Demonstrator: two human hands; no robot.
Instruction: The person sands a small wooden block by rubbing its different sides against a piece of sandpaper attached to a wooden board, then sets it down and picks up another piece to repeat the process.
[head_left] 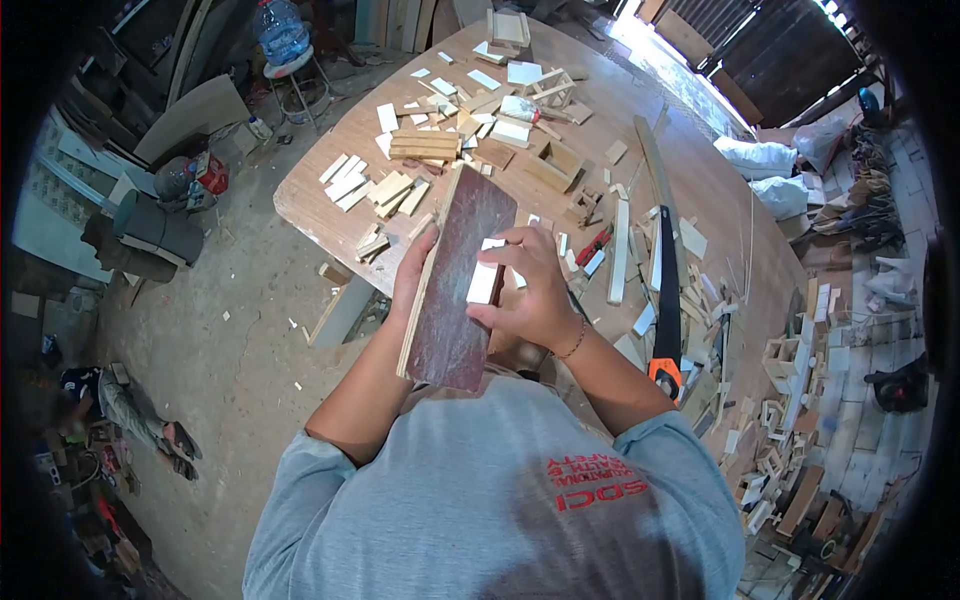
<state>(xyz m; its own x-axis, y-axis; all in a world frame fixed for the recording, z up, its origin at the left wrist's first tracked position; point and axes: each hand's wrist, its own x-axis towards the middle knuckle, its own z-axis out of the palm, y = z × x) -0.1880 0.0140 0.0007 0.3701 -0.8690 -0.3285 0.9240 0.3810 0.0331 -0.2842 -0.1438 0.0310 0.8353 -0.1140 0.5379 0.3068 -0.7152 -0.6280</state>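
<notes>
My left hand (411, 275) grips the left edge of a long board with a dark reddish, sandpaper-like face (446, 318), tilted in front of my chest. Against that face, my right hand (528, 278) holds a small white-faced wooden block (483, 281) between thumb and fingers. The fingers of my left hand are partly hidden behind the board. Beyond the board, on the wooden table (330, 190), lie grooved wooden strips (424, 146) and many small offcuts.
A handsaw (668, 290) with an orange-and-black handle lies at the table's right side, near a long plank (650, 165). An open wooden box (554, 165) and red-handled pliers (592, 247) are beyond my right hand. A stool (290, 66) holds a water bottle (281, 35).
</notes>
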